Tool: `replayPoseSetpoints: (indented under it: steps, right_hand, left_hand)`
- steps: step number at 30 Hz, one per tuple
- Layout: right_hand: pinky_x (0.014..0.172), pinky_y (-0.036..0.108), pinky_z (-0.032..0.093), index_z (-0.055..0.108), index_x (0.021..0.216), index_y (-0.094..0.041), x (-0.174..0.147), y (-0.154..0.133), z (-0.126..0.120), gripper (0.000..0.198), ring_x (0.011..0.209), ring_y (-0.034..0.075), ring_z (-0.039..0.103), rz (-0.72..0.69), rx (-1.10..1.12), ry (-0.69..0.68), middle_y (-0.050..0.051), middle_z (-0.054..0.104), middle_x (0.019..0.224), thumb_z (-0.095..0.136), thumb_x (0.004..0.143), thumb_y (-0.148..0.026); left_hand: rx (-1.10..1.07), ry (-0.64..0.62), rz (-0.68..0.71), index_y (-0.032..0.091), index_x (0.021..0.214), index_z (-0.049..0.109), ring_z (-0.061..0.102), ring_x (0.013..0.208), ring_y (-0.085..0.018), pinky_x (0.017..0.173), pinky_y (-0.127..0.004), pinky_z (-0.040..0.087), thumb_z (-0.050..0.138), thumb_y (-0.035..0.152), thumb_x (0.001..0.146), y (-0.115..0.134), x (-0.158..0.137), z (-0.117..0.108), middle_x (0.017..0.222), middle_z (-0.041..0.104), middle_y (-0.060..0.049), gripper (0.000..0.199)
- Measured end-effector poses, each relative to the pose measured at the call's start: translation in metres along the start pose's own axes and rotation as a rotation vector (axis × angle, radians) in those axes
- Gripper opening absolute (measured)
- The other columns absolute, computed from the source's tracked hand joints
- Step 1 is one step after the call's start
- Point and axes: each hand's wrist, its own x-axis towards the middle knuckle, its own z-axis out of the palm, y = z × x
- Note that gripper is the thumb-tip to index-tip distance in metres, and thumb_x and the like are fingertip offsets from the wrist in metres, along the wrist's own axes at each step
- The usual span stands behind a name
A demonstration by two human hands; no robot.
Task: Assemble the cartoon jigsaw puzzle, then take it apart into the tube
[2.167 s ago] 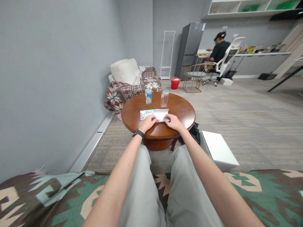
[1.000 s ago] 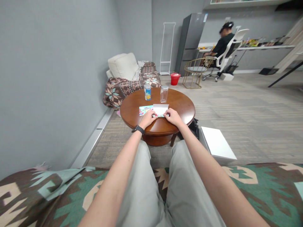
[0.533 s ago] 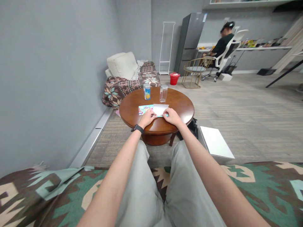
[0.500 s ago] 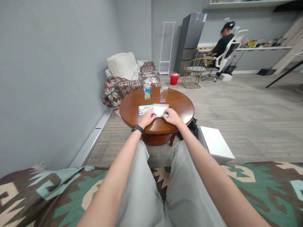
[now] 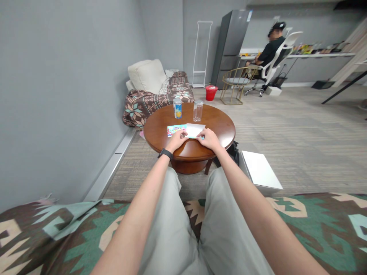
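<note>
Tabletop bears a labelled jar, contents hidden, near a clear jar — hands touch paper, grip unclear.

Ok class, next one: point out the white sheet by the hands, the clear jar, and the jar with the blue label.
White sheet (image 5: 194,129): head view, on the middle of its white face.
Clear jar (image 5: 197,112): head view, on its see-through side.
Blue-labelled jar (image 5: 177,110): head view, on its label.

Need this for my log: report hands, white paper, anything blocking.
Left hand, right hand: at near edge of white paper, grip unclear. Paper on table. Clear jar, blue-labelled jar: beyond, not blocking.
</note>
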Motion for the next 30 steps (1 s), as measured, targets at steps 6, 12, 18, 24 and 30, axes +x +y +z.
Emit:
replayPoseSetpoints:
  steps: [6, 12, 18, 24, 30]
  right_hand:
    - [0.077, 0.034, 0.046, 0.066, 0.077, -0.019, -0.0013, -0.0021, -0.0016, 0.01, 0.079, 0.023, 0.058, 0.029, 0.038, 0.03, 0.007, 0.068, 0.082, 0.071, 0.077, -0.027]
    - [0.083, 0.037, 0.046, 0.067, 0.073, -0.02, -0.0007, 0.0031, 0.0016, 0.012, 0.088, 0.024, 0.058, 0.045, 0.039, 0.061, 0.008, 0.069, 0.086, 0.067, 0.083, -0.027]
    - [0.085, 0.037, 0.045, 0.068, 0.076, -0.021, -0.0012, 0.0042, 0.0022, 0.014, 0.092, 0.025, 0.057, 0.008, 0.017, 0.063, 0.008, 0.065, 0.09, 0.064, 0.086, -0.029]
    - [0.083, 0.035, 0.046, 0.064, 0.083, -0.02, -0.0009, 0.0042, 0.0037, 0.007, 0.087, 0.023, 0.057, -0.012, 0.039, 0.043, 0.007, 0.065, 0.088, 0.062, 0.087, -0.026]
    - [0.08, 0.035, 0.045, 0.063, 0.081, -0.02, 0.001, 0.0072, 0.0049, 0.011, 0.086, 0.023, 0.057, 0.026, 0.025, 0.015, 0.007, 0.065, 0.087, 0.061, 0.088, -0.028]
  left_hand:
    - [0.015, 0.007, 0.021, 0.017, 0.083, 0.066, 0.059, 0.081, -0.018, 0.081, -0.031, 0.046, 0.062, 0.02, 0.084, 0.0006, 0.002, 0.0001, 0.09, 0.068, -0.004, 0.006]
    - [0.103, 0.01, 0.043, 0.016, 0.088, 0.068, 0.056, 0.076, -0.017, 0.083, -0.032, 0.047, 0.065, 0.02, 0.083, 0.0022, 0.0011, 0.0007, 0.093, 0.064, -0.005, 0.007]
    - [0.087, -0.002, 0.059, 0.017, 0.081, 0.069, 0.059, 0.087, -0.02, 0.087, -0.034, 0.046, 0.061, 0.02, 0.086, 0.0037, 0.0009, 0.0006, 0.092, 0.068, -0.006, 0.009]
    - [0.037, 0.002, 0.015, 0.018, 0.082, 0.065, 0.059, 0.082, -0.019, 0.082, -0.032, 0.046, 0.056, 0.019, 0.089, 0.0058, -0.0002, 0.0001, 0.084, 0.066, -0.004, 0.011]
    - [0.126, 0.026, 0.068, 0.017, 0.082, 0.064, 0.056, 0.085, -0.019, 0.086, -0.033, 0.045, 0.063, 0.02, 0.086, 0.0059, -0.0013, 0.0019, 0.091, 0.059, -0.005, 0.005]
